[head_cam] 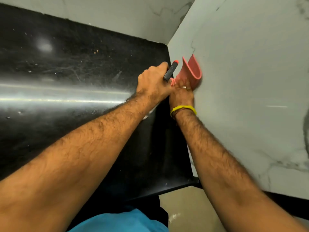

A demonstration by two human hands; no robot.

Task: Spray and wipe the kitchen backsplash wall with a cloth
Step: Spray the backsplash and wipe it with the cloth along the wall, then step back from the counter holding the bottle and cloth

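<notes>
My right hand (182, 94) presses a pink cloth (192, 71) flat against the pale marble backsplash wall (247, 77) on the right, low down near the corner. A fold of the cloth curls away from the wall above my fingers. My left hand (153, 81) is closed around a spray bottle; only its black nozzle head with an orange tip (171, 69) shows past my fingers, right next to the cloth. The bottle's body is hidden by my hand and forearm.
A glossy black countertop (66, 72) fills the left and centre, dusty and scratched, with light glare across it. A second marble wall (117, 15) runs along its far edge. The counter's near edge (167, 188) and beige floor (187, 211) lie below.
</notes>
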